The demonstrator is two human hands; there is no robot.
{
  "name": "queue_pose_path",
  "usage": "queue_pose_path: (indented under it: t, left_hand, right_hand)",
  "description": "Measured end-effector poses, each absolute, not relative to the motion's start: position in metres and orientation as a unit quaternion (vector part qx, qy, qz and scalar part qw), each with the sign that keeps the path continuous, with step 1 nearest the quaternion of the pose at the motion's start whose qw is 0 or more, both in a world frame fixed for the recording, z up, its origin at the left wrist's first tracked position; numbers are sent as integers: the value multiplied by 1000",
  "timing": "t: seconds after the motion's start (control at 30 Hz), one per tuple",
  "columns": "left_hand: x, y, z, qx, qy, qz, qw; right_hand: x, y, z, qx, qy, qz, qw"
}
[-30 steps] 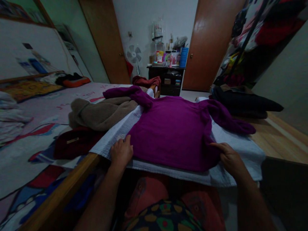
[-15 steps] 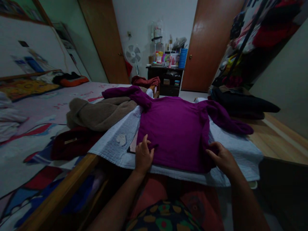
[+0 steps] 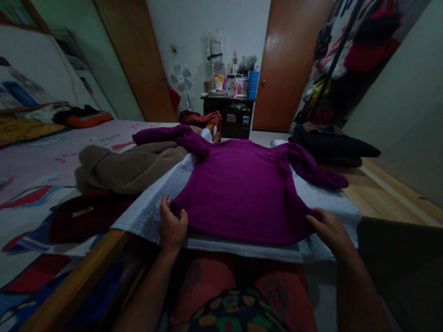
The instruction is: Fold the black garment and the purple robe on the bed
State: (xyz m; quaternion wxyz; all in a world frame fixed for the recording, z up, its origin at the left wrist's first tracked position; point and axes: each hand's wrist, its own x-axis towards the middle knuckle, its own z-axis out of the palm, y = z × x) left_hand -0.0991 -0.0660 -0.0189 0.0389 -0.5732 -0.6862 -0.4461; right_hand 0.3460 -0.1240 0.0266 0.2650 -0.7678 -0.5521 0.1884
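Note:
A purple long-sleeved shirt lies spread on a pale blue cloth, its hem toward me and both sleeves stretched out to the sides. My left hand pinches the shirt's lower left corner and holds it outward. At the lower right corner, my right hand grips the edge between thumb and fingers. Between the two hands the hem is pulled wide. The left sleeve rests over a brown fleece garment.
A bed with a patterned sheet is on the left, with a dark red garment on it. Folded dark clothes sit on a wooden surface at right. A fan and a dark cabinet stand at the back.
My left hand has moved left, drawing the lower left corner of the shirt outward. My right hand has pulled the right corner outward too. The hem is now wider, and the view has shifted slightly.

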Motion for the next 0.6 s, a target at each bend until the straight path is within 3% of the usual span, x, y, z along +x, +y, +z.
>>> queue_pose_path:
  t: [0.13, 0.2, 0.37, 0.6]
  left_hand:
    - [-101, -76, -17, -601, -651, -433, 167]
    - [-87, -77, -15, -676, -602, -388, 174]
    - [-34, -62, -13, -855, -462, -230, 44]
    - [1, -45, -32, -877, -470, -84, -58]
  right_hand:
    - [363, -133, 22, -768, -550, 234, 231]
    - [366, -134, 21, -770, -551, 231, 224]
    - [361, -119, 23, -783, -536, 212, 233]
    - [363, -113, 14, -806, -549, 126, 181]
